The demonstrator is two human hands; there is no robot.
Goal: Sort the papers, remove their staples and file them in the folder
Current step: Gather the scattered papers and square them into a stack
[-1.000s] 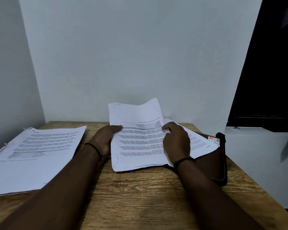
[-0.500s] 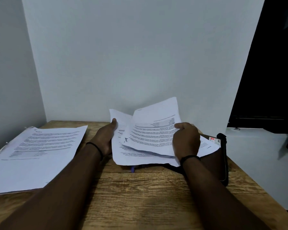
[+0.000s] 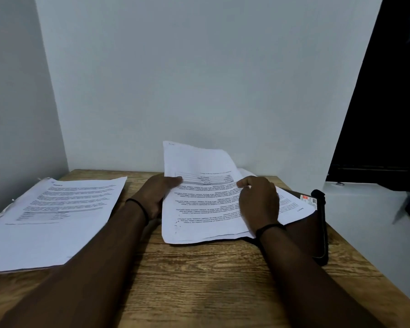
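Papers (image 3: 206,209) lie in a loose stack on the dark folder (image 3: 310,230) at the middle of the wooden table (image 3: 199,280), the top sheet's far end curling up. The left hand (image 3: 155,195) grips the stack's left edge, thumb on top; the right hand (image 3: 258,200) pinches the top sheet's right side. A second pile (image 3: 55,216) sits well apart at left. Pulling unevenly could tear a stapled corner or slide sheets off the folder.
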